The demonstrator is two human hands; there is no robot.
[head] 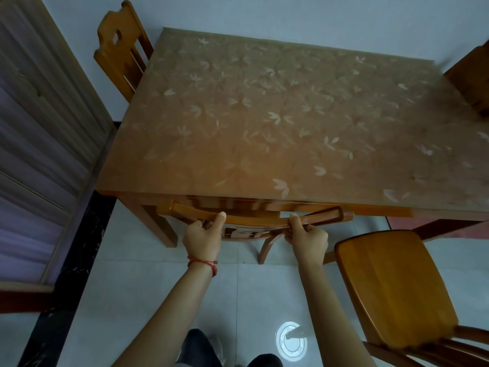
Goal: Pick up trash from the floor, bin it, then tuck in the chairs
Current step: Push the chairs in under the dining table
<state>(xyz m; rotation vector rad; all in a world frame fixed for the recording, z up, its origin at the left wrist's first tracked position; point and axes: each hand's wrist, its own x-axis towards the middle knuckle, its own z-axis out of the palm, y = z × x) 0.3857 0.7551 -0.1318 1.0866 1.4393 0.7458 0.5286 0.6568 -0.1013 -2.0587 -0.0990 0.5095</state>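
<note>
A: Both hands on the top rail of the near chair (254,221). Left hand (203,234) curled round the rail, thumb laid up along its front face. Right hand (308,234) curled round it too, fingers wrapped under.

B: Chair position?

A: Tucked under the table (238,123); seat hidden beneath the top, backrest close against the near edge, one rear leg showing on the floor below.

B: Other chairs?

A: Second chair (391,287) at lower right, pulled out, seat fully clear of the table, backrest slats running off frame. Third chair (120,49) at the far left end, backrest beside the table's corner. Fourth chair (473,80) at the right end, blurred, only partly in frame.

B: Floor?

A: Pale tiles (158,287), round bright reflection (291,339) near the feet. Red string bracelet (203,263) on left wrist. Wooden cabinet (39,154) along the left.
</note>
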